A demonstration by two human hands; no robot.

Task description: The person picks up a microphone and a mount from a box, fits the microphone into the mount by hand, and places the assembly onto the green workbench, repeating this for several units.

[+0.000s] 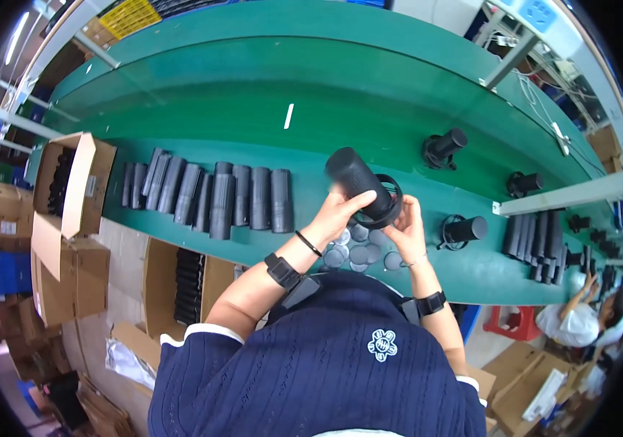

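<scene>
Over the near part of the green workbench, a thick black cylinder with an open ring at its lower end is held tilted. My left hand wraps round the cylinder's side, thumb across it. At the ring, my right hand grips the rim between thumb and fingers. Several flat grey discs lie loosely on the bench just under my hands, partly hidden by them. To the right stand similar black cylinders with rings, one nearby and another farther back.
A row of black tubes lies at the left. Beyond it sits an open carton of black parts; another carton is below the bench edge. More tubes, a metal post, a red stool and another person are at right.
</scene>
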